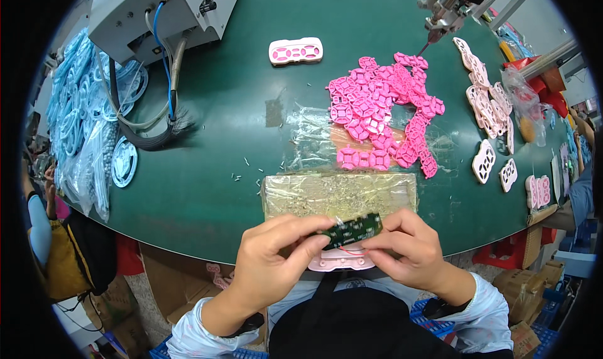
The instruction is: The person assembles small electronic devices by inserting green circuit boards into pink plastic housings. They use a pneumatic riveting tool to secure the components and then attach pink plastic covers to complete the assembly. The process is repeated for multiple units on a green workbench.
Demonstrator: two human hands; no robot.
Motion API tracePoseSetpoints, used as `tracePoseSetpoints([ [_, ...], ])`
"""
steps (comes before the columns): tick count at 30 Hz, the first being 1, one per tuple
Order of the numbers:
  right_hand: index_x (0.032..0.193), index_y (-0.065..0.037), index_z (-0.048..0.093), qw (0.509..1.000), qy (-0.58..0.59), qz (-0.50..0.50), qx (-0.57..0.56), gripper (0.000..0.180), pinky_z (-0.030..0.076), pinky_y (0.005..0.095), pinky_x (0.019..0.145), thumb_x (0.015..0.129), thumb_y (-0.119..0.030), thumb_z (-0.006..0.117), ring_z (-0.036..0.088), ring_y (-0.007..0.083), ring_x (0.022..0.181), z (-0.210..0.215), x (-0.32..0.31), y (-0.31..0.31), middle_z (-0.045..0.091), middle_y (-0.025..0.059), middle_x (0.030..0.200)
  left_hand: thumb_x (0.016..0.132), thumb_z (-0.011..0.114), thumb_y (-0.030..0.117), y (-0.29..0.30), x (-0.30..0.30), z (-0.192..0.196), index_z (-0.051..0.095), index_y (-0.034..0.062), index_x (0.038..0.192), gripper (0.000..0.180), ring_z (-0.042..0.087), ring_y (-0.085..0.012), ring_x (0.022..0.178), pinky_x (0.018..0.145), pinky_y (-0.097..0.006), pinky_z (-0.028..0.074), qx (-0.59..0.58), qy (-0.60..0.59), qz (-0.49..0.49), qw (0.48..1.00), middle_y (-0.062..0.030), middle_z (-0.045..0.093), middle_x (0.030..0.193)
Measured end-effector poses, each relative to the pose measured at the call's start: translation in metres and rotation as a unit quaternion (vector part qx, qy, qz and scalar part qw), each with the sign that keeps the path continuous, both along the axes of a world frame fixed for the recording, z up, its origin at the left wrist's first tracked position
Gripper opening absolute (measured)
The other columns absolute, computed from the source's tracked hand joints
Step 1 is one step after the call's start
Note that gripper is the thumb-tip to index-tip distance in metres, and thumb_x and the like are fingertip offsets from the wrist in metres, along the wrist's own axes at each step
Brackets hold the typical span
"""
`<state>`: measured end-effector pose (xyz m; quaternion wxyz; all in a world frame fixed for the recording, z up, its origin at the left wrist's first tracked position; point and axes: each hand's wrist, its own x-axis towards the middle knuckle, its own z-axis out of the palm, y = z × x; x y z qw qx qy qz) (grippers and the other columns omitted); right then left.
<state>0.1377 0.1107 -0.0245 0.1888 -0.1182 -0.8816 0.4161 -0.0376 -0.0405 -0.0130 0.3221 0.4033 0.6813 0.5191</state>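
And here's the circuit board (355, 231), tilted up above the near edge of the taped box (339, 194); the left hand (276, 251) pinches its left end between thumb and fingers; the right hand (407, 249) is bent in at the other end, fingertips at the board, though whether they truly grip it, or the red wire (350, 253) just below, I can't tell.

That wire looks like the weak spot; it's thin, it hangs close to the right fingertips, and a careless lift or twist of the board could tug it loose; its ends are hidden, so how much slack it has is anyone's guess.

Under the board, on the near side, sits the pink shell (342, 263), right by the near edge of the table (220, 101); a knock from either wrist could tip it off, and I can't see what holds it up.

Watch the left too: small pale bits (237, 177) lie scattered beside the box; one caught under the shell could make it rock or scratch it; and on the far side the heap of pink plates (377, 101) looks loose; a stray elbow might send some sliding.
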Motion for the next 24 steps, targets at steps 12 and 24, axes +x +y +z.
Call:
tracePoseSetpoints([
  [12, 0.092, -0.01, 0.072, 0.99, 0.019, 0.091, 0.106, 0.023, 0.051, 0.0374, 0.08, 0.071, -0.01, 0.082, 0.06, 0.0282, 0.097, -0.006, 0.019, 0.004, 0.062, 0.0084, 0.105, 0.079, 0.072, -0.003, -0.003, -0.004, -0.007, 0.072, 0.0022, 0.102, 0.023, 0.063, -0.0149, 0.067, 0.06, -0.026, 0.049, 0.026, -0.02, -0.027, 0.999, -0.0089, 0.069, 0.081],
  [24, 0.097, -0.005, 0.068, 0.995, -0.021, 0.087, 0.047, 0.029, 0.05, 0.0338, 0.062, 0.071, -0.003, 0.078, 0.061, 0.0228, 0.068, 0.031, -0.016, 0.023, 0.066, 0.0056, 0.082, 0.067, 0.079, -0.001, -0.005, 0.013, -0.009, 0.072, 0.0069, 0.097, 0.032, 0.061, -0.0221, 0.081, 0.068, -0.033, 0.047, 0.119, 0.275, 0.021, 0.954, -0.0106, 0.065, 0.101],
])
